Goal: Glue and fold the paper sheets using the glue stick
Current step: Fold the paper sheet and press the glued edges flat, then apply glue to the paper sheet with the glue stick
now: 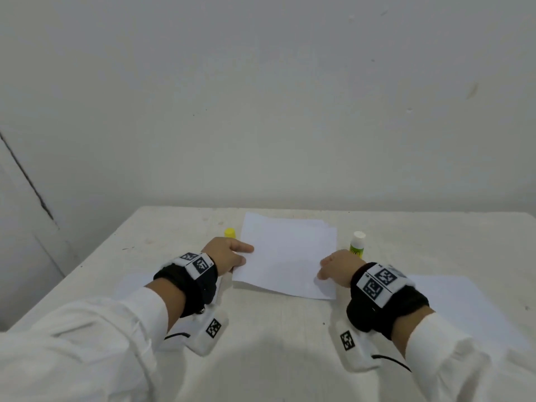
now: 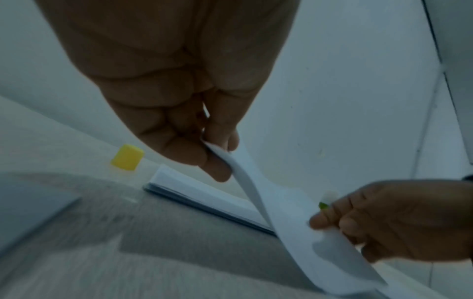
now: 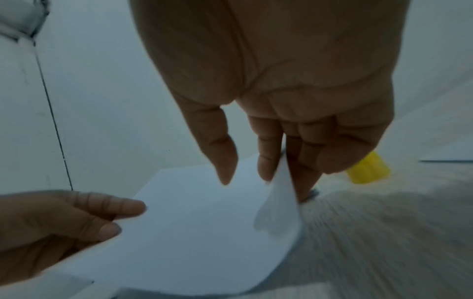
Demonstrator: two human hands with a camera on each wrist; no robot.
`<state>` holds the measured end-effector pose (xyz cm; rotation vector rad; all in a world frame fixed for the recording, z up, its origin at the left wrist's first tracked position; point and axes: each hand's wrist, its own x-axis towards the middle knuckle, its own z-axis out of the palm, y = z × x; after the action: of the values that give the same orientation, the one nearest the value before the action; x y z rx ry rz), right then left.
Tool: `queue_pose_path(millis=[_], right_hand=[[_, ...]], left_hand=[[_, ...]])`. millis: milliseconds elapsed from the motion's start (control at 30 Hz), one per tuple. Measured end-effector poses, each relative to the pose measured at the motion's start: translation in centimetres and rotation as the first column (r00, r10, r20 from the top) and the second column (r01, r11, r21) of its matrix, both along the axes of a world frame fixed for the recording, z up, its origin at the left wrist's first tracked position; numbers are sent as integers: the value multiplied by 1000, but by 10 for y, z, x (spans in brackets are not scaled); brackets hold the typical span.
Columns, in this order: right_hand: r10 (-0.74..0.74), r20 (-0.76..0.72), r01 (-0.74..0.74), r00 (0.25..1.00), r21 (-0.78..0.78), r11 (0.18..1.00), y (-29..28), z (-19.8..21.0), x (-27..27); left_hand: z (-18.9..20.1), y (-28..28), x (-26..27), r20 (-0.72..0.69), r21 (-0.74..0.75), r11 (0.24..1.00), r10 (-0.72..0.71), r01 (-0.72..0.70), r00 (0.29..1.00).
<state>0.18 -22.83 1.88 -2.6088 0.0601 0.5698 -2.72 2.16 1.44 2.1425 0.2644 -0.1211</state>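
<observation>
Head view: left hand (image 1: 229,255) pinches the left edge of the sheet (image 1: 285,262), right hand (image 1: 338,269) grips its near right corner, above the stack (image 1: 327,227) on the table (image 1: 162,236); glue stick (image 1: 357,244) upright just right, cap (image 1: 230,232) left

Left wrist: thumb and fingers (image 2: 215,165) clamp the sheet

Right wrist: fingers (image 3: 267,161) pinch the curling sheet

Both hands, left (image 1: 229,253) and right (image 1: 338,266), hold a paper sheet (image 1: 285,259) above the table (image 1: 162,236).
</observation>
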Motion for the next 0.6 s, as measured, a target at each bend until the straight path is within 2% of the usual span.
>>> queue_pose_path(millis=[100, 167, 267, 433, 533, 600], right_hand=[[-39, 41, 39, 998, -8, 999, 12, -2, 24], [-19, 43, 22, 999, -73, 997, 25, 4, 39], [-15, -16, 13, 1000, -131, 991, 40, -1, 65], [1, -68, -23, 998, -313, 950, 45, -6, 88], [-1, -175, -56, 985, -320, 946, 45, -11, 91], [-15, -158, -44, 987, -365, 930, 44, -19, 95]], left_hand=[[3, -2, 28, -15, 188, 981, -49, 51, 999], [2, -4, 50, -117, 351, 923, -122, 156, 986], [-8, -6, 80, -285, 498, 820, -154, 284, 946], [-22, -6, 107, -407, 615, 674, -173, 409, 897], [-29, -7, 112, -421, 643, 644, -154, 414, 894], [-31, -8, 113, -396, 656, 642, -155, 398, 905]])
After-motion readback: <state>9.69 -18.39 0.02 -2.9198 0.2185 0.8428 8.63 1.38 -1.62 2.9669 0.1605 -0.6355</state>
